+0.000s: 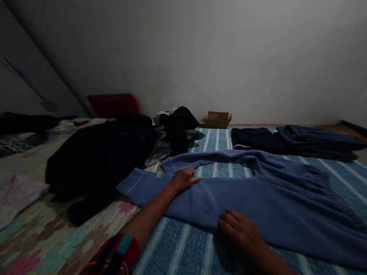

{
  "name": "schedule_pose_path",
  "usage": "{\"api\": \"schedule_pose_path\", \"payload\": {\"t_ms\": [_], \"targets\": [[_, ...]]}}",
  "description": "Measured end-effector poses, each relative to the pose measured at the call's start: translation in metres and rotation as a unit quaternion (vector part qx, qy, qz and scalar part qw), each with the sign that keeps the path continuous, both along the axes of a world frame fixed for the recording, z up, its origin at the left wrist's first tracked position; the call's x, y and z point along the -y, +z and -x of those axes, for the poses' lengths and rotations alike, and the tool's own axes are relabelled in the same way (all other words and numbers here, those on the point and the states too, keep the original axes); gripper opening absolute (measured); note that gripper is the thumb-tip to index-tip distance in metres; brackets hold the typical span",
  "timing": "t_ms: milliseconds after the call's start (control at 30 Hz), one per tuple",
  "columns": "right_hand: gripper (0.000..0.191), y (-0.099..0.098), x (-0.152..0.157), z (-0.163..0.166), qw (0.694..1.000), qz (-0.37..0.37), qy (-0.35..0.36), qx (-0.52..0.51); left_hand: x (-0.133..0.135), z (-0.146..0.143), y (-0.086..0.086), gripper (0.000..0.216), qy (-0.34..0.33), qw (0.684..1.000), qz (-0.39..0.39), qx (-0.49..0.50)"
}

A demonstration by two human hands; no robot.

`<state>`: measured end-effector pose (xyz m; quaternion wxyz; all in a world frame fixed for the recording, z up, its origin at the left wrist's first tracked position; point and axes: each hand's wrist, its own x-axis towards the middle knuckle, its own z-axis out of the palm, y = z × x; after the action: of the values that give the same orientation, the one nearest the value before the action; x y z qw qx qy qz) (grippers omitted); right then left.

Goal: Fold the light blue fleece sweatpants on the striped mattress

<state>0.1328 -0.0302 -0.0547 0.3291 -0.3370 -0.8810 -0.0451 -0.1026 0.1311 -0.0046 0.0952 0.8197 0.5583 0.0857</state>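
Note:
A pair of blue-purple fleece trousers [229,194] lies spread sideways, its gathered waistband at the right and its leg ends at the left. My left hand [183,180] rests on the nearer trouser leg by its upper edge, the thumb held apart from the fingers. At the lower edge of that same leg, my right hand [241,231] has its fingers bent together on the cloth; its thumb is hidden. A small pale tag [158,174] shows close to the leg's end. The farther leg curves behind, partly rumpled.
Dark clothes [94,156] are heaped at the left, beside a grey and black pile [177,130]. Folded dark trousers [312,139] are stacked at the back right. A cardboard box [218,119] and a red object [113,105] stand by the wall. Striped blue bedding [183,244] meets a floral cover [57,244].

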Motion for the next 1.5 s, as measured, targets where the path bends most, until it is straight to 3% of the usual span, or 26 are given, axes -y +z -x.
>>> {"api": "schedule_pose_path", "payload": {"t_ms": [300,733,967,1133,1333,1433,1500], "targets": [[0.022,0.005,-0.001,0.000,0.997,0.048,0.008,-0.061,0.002,0.019,0.012,0.039,-0.007,1.000,0.014,-0.010],[0.020,0.010,0.000,0.001,0.999,0.029,-0.003,-0.045,0.005,0.030,0.013,0.046,0.023,0.996,-0.002,-0.087],[0.026,0.002,0.002,0.002,1.000,-0.004,-0.010,-0.014,0.006,0.046,0.021,0.052,0.030,0.994,0.014,-0.101],[0.032,0.007,0.005,0.033,0.994,-0.056,-0.055,0.077,0.004,0.048,0.022,0.050,0.032,0.994,0.017,-0.106],[0.022,0.014,-0.009,0.100,0.987,-0.045,-0.091,0.125,0.002,0.047,0.023,0.050,0.018,0.993,0.014,-0.115],[0.008,0.013,-0.019,0.115,0.987,-0.017,-0.101,0.121,0.000,0.049,0.023,0.050,0.010,0.993,0.012,-0.117],[0.009,0.015,-0.025,0.114,0.990,0.011,-0.083,0.112,-0.002,0.050,0.025,0.049,0.005,0.993,0.009,-0.118]]}}
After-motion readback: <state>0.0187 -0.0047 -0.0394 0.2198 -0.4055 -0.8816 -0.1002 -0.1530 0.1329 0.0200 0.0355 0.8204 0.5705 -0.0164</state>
